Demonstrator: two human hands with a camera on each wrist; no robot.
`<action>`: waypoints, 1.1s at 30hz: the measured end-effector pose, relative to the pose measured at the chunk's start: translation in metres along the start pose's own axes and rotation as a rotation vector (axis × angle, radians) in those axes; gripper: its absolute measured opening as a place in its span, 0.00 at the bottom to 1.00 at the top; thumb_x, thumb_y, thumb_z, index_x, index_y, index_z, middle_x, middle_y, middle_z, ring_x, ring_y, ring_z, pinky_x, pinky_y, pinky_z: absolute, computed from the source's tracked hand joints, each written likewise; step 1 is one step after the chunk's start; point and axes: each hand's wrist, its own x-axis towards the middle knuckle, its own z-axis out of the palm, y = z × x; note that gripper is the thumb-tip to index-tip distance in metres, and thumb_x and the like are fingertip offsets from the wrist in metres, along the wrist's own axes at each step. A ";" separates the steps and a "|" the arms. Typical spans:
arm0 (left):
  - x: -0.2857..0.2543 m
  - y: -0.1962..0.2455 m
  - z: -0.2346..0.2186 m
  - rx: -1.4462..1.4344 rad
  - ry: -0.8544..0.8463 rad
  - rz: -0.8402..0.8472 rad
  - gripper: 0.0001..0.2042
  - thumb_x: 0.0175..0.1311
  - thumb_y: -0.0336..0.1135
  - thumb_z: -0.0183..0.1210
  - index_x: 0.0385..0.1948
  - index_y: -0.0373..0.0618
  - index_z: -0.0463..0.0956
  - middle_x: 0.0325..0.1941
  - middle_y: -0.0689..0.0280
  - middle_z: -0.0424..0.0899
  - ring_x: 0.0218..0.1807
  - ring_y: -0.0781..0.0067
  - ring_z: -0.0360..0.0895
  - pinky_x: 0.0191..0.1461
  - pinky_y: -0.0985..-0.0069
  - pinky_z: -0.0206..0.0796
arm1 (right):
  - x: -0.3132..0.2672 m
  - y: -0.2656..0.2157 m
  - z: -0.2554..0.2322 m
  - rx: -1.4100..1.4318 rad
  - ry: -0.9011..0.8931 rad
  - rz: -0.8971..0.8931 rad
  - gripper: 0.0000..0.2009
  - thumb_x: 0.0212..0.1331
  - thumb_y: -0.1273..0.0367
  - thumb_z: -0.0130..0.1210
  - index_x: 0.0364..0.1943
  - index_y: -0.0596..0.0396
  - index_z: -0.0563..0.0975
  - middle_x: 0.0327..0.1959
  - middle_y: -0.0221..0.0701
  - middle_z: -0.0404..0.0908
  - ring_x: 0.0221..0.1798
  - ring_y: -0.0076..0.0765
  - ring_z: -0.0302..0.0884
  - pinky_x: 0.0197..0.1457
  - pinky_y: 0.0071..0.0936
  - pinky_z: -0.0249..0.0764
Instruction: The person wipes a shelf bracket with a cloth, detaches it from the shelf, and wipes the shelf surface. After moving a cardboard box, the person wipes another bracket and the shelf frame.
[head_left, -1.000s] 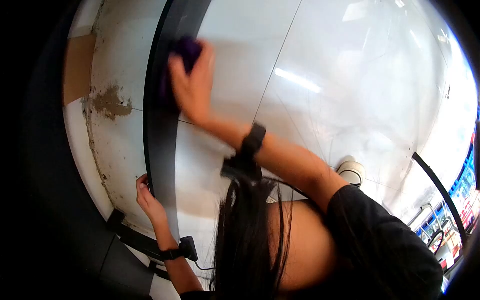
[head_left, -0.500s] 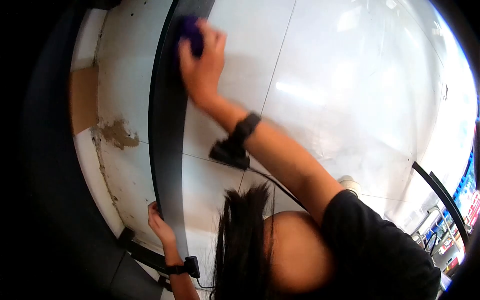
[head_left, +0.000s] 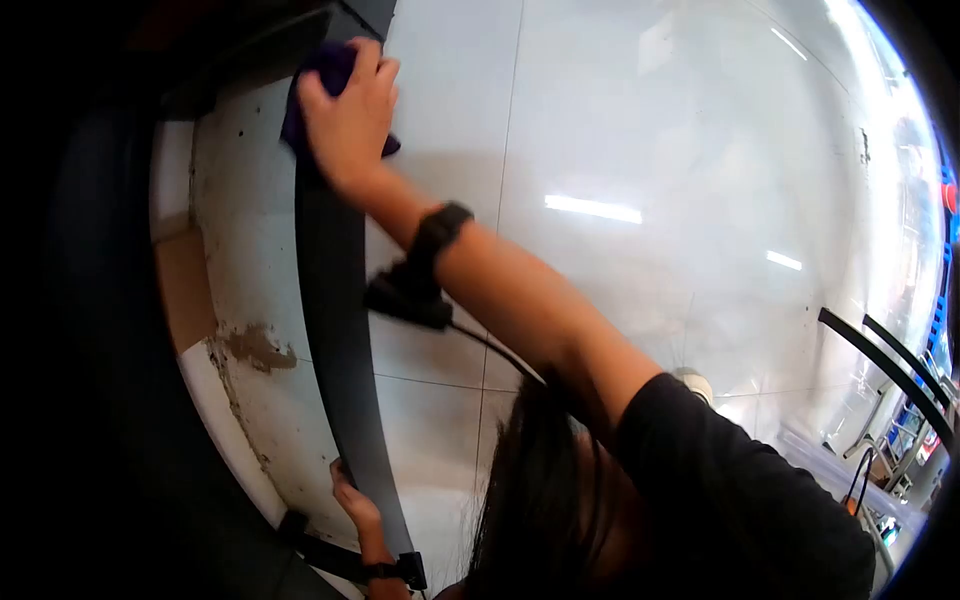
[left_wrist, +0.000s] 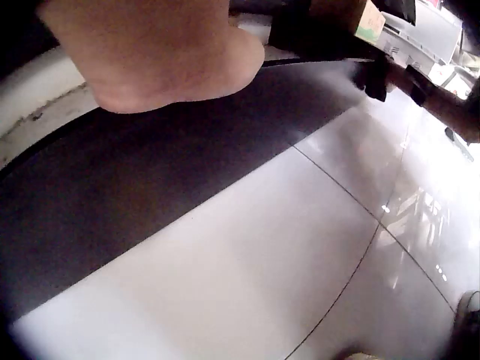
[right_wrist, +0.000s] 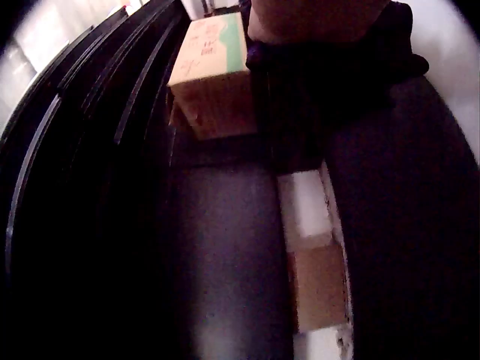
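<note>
Compared with half a second ago, the right hand (head_left: 350,118) and the purple cloth (head_left: 332,64) have moved farther along the black board (head_left: 332,250), toward its far end, and the head view has shifted too, so the brown stain (head_left: 258,347) is now lower. Taking the head view as a clock, hand and cloth are at eleven o'clock. These fingers are bent over the cloth and hold it against the board. The left hand (head_left: 360,508), at seven o'clock, touches the left edge of the board; its fingers are partly hidden there, so I cannot tell how far they are bent.

Shiny white floor tiles (head_left: 620,120) with thin dark joints fill the right side, and a bright strip of light is reflected toward one to two o'clock. On the board's other side, the pale surface is dirty, with the stain and a brown cardboard piece (head_left: 185,290) near nine o'clock. At four o'clock is a cream shoe (head_left: 695,383), just beside a black sleeve (head_left: 720,470). Two black strips (head_left: 885,365) stand out at three o'clock.

Only the right wrist view shows well the printed carton (right_wrist: 214,75), at twelve o'clock, and the dark slats (right_wrist: 112,112) at ten. From the left wrist, one sees the heel of the left hand over the board at eleven o'clock, and the right forearm (left_wrist: 442,109) at two.
</note>
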 end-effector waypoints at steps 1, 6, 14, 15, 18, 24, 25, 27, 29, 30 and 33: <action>0.003 -0.015 -0.003 -0.015 -0.017 0.018 0.29 0.65 0.58 0.34 0.45 0.35 0.67 0.39 0.60 0.73 0.42 0.66 0.70 0.48 0.71 0.61 | 0.006 0.000 -0.001 -0.030 -0.040 0.035 0.22 0.48 0.67 0.56 0.48 0.55 0.65 0.46 0.47 0.64 0.47 0.57 0.63 0.51 0.45 0.63; 0.022 -0.058 -0.022 0.119 -0.113 -0.097 0.32 0.63 0.61 0.36 0.46 0.35 0.68 0.45 0.58 0.73 0.46 0.62 0.69 0.52 0.69 0.59 | -0.048 0.018 -0.041 -0.085 -0.340 0.110 0.26 0.53 0.58 0.54 0.52 0.57 0.63 0.48 0.49 0.65 0.52 0.54 0.65 0.55 0.41 0.63; 0.083 0.083 0.016 0.095 -0.155 0.357 0.16 0.58 0.23 0.45 0.50 0.40 0.65 0.49 0.60 0.71 0.52 0.67 0.68 0.54 0.72 0.60 | -0.063 0.004 -0.113 -0.230 -0.771 0.463 0.26 0.50 0.60 0.54 0.49 0.60 0.60 0.42 0.53 0.73 0.48 0.54 0.71 0.50 0.41 0.67; 0.101 0.122 0.032 0.108 -0.232 0.472 0.15 0.60 0.25 0.45 0.51 0.41 0.65 0.50 0.61 0.71 0.52 0.67 0.68 0.55 0.72 0.60 | -0.050 -0.008 -0.115 -0.165 -0.599 0.460 0.26 0.49 0.60 0.54 0.48 0.60 0.60 0.40 0.53 0.74 0.46 0.55 0.72 0.49 0.42 0.68; 0.153 0.207 0.089 0.192 -0.364 0.551 0.15 0.67 0.35 0.44 0.51 0.40 0.64 0.52 0.59 0.70 0.53 0.66 0.67 0.56 0.72 0.59 | 0.001 -0.014 -0.114 -0.222 -0.363 0.387 0.25 0.50 0.59 0.54 0.45 0.62 0.58 0.36 0.52 0.75 0.41 0.56 0.75 0.47 0.40 0.70; 0.178 0.242 0.155 0.331 -0.312 0.580 0.20 0.70 0.43 0.38 0.50 0.33 0.64 0.48 0.49 0.72 0.50 0.55 0.69 0.55 0.69 0.59 | 0.060 -0.012 -0.100 -0.160 -0.234 0.370 0.22 0.51 0.62 0.50 0.42 0.64 0.60 0.35 0.56 0.74 0.41 0.62 0.72 0.46 0.46 0.68; 0.181 0.233 0.158 0.398 -0.236 0.570 0.22 0.70 0.44 0.37 0.50 0.30 0.64 0.46 0.46 0.73 0.48 0.51 0.70 0.54 0.69 0.59 | 0.064 -0.012 -0.091 -0.143 -0.227 0.420 0.21 0.51 0.62 0.50 0.42 0.64 0.60 0.35 0.56 0.74 0.41 0.62 0.72 0.46 0.46 0.68; 0.182 0.231 0.160 0.435 -0.148 0.766 0.21 0.70 0.41 0.38 0.48 0.27 0.64 0.34 0.45 0.75 0.37 0.52 0.72 0.44 0.67 0.62 | 0.062 -0.006 -0.068 -0.151 -0.272 0.380 0.20 0.52 0.62 0.51 0.42 0.63 0.61 0.36 0.54 0.73 0.40 0.60 0.72 0.45 0.47 0.67; 0.173 0.244 0.155 0.515 -0.251 0.569 0.19 0.69 0.38 0.39 0.46 0.26 0.65 0.23 0.48 0.72 0.26 0.56 0.69 0.31 0.64 0.60 | 0.052 0.003 -0.033 -0.115 -0.231 0.210 0.20 0.53 0.60 0.52 0.44 0.59 0.63 0.40 0.49 0.72 0.42 0.58 0.71 0.44 0.46 0.68; 0.173 0.243 0.159 0.461 -0.204 0.767 0.16 0.69 0.35 0.39 0.43 0.25 0.65 0.16 0.52 0.67 0.18 0.59 0.64 0.24 0.64 0.55 | 0.049 0.002 -0.022 -0.111 -0.239 0.223 0.20 0.53 0.60 0.52 0.44 0.59 0.63 0.40 0.49 0.72 0.42 0.58 0.71 0.44 0.46 0.68; 0.171 0.247 0.159 0.505 -0.239 0.698 0.14 0.68 0.34 0.38 0.40 0.28 0.66 0.17 0.52 0.67 0.18 0.58 0.64 0.23 0.65 0.55 | 0.052 0.014 -0.002 -0.148 -0.055 0.166 0.19 0.53 0.59 0.53 0.45 0.55 0.65 0.42 0.44 0.70 0.42 0.55 0.71 0.43 0.44 0.68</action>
